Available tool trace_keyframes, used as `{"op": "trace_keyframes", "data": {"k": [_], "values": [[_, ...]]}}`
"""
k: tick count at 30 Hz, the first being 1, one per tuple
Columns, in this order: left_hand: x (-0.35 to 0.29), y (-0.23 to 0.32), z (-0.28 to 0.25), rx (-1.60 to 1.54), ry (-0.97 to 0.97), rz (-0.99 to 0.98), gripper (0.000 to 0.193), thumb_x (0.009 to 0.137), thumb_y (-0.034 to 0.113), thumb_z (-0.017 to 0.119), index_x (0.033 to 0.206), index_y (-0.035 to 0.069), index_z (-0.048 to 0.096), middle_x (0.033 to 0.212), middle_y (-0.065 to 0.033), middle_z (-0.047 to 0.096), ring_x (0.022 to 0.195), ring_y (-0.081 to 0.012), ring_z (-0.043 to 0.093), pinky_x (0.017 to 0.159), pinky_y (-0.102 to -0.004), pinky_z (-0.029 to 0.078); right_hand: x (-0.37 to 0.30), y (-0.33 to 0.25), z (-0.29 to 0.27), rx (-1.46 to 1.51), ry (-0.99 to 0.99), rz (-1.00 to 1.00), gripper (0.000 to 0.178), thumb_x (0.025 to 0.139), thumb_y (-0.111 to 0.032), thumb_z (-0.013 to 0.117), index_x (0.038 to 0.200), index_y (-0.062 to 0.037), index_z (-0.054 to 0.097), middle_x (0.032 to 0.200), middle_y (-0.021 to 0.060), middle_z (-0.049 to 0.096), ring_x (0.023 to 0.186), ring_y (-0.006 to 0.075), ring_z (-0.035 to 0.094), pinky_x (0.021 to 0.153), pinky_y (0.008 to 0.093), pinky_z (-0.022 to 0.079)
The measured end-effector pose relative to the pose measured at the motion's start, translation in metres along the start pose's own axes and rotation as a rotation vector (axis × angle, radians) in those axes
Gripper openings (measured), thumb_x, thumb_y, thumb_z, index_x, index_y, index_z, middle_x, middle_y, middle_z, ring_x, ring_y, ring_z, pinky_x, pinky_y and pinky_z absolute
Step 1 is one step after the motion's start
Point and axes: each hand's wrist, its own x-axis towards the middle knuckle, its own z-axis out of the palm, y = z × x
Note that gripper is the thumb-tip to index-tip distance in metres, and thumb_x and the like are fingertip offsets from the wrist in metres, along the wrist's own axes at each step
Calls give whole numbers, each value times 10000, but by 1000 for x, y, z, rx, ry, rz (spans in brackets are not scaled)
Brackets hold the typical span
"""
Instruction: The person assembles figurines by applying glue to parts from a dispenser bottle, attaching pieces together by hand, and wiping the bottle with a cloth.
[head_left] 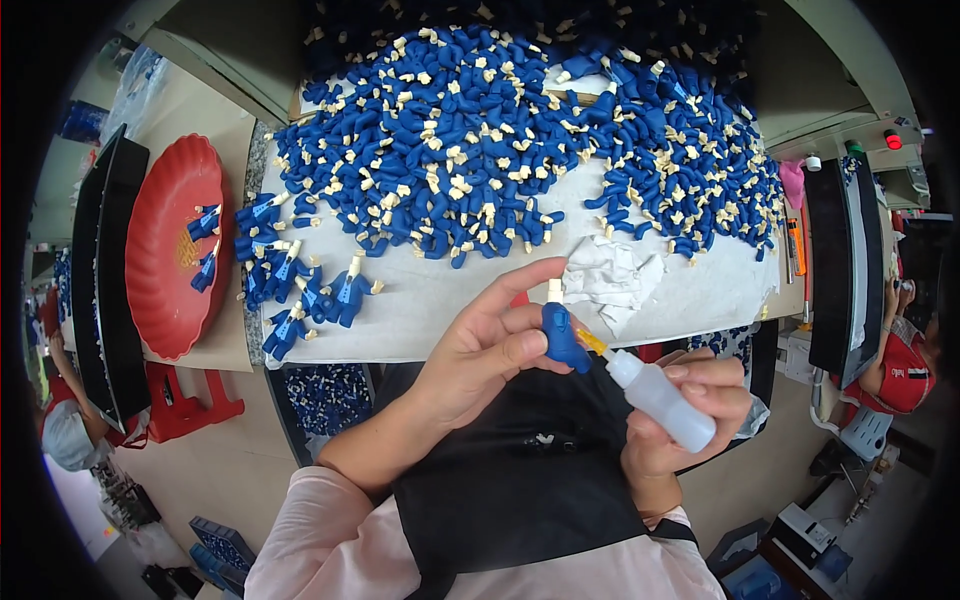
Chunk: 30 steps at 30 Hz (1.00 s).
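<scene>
Between the thumb and fingers of my left hand [490,345] is a small blue figurine torso [565,335] with a cream neck peg pointing up. My right hand [690,405] is closed around a translucent white squeeze bottle [665,400], tilted with its yellowish nozzle [590,340] against or very near the torso's side; contact is hard to tell. Beyond my hands, a large pile of blue arm pieces with cream hands [430,150] spreads over the white-covered table [400,300]. Several torsos with arms attached [345,295] stand or lie in a group on the left.
A red scalloped dish [160,250] at the left holds a couple of blue figures. A crumpled white cloth [610,280] lies just beyond my hands. An orange tool [796,250] rests at the right edge. Other people [900,360] sit at both sides.
</scene>
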Motion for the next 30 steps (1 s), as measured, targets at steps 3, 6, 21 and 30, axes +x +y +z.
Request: {"op": "trace_keyframes", "data": {"k": [3, 6, 21, 30], "values": [[1, 0, 0, 13, 9, -18, 558, 817, 184, 545, 1279, 60, 259, 983, -165, 540, 926, -211, 537, 763, -291, 439, -4, -3, 1, -148, -55, -5, 446, 646, -283, 738, 885, -78, 423, 832, 70, 448, 643, 133, 473, 559, 243, 433], [1, -1, 2, 27, 12, -27, 552, 819, 193, 543, 1276, 58, 265, 977, -164, 542, 928, -213, 534, 763, -285, 431, -4, -1, 2, -143, -57, -45, 432, 635, -220, 748, 897, -81, 434, 831, 72, 453, 628, 131, 475, 541, 234, 435], [1, 0, 3, 44, 13, -21, 547, 821, 201, 539, 1273, 56, 267, 968, -155, 543, 931, -192, 524, 777, -281, 413, -3, -1, 0, -154, -93, -73, 437, 612, -188, 763, 887, -78, 442, 819, 81, 466, 590, 134, 473, 507, 241, 434], [0, -1, 1, 88, 42, 17, 531, 824, 185, 531, 1274, 75, 270, 976, -151, 539, 924, -175, 515, 803, -289, 395, -4, 0, 1, -161, -105, -75, 432, 612, -161, 762, 892, -74, 445, 822, 83, 466, 592, 135, 477, 511, 241, 437]]}}
